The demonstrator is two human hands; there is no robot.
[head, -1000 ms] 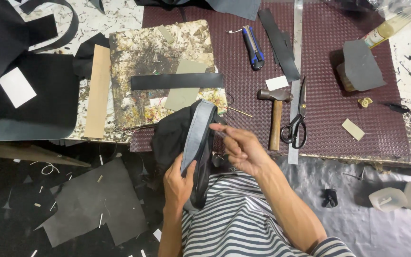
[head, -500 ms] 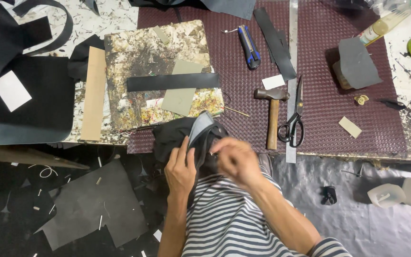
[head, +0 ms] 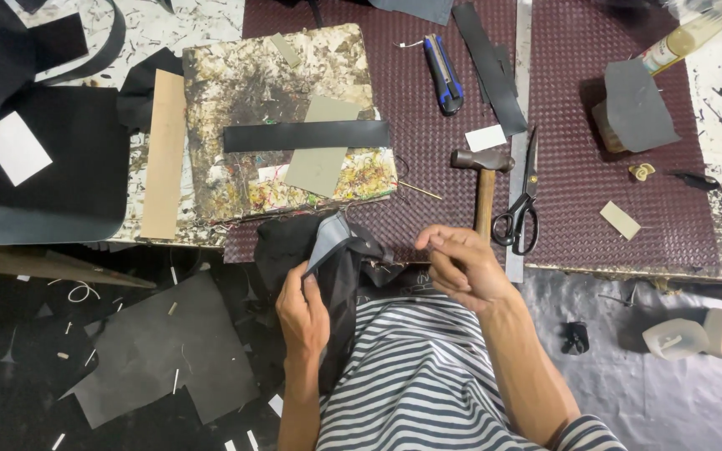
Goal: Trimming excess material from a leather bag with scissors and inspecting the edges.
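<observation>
Your bench is covered by a maroon embossed mat (head: 595, 200), and on its left half lies a paint-spattered board (head: 286, 75) carrying a black strip (head: 307, 135) laid across a grey card piece (head: 321, 159). Beside the board sits a tan slat (head: 163, 154). To the right lie a hammer (head: 485, 179), black-handled scissors (head: 521, 213) and, further up, a blue utility knife (head: 443, 73).

The piece you are working on — a black leather piece (head: 340, 280) with a grey underside turned up at the top — hangs off the near edge of the bench against your striped shirt. Your left hand (head: 302, 309) grips it, fingers curled around its edge just below the grey fold. Your right hand (head: 461, 267) is apart from it, fingers bunched with the tips pressed together as if pinching something fine; what it is, I cannot tell.

Judging by this, the piece is folded but not finished — the cut strips remain unattached on the bench.
</observation>
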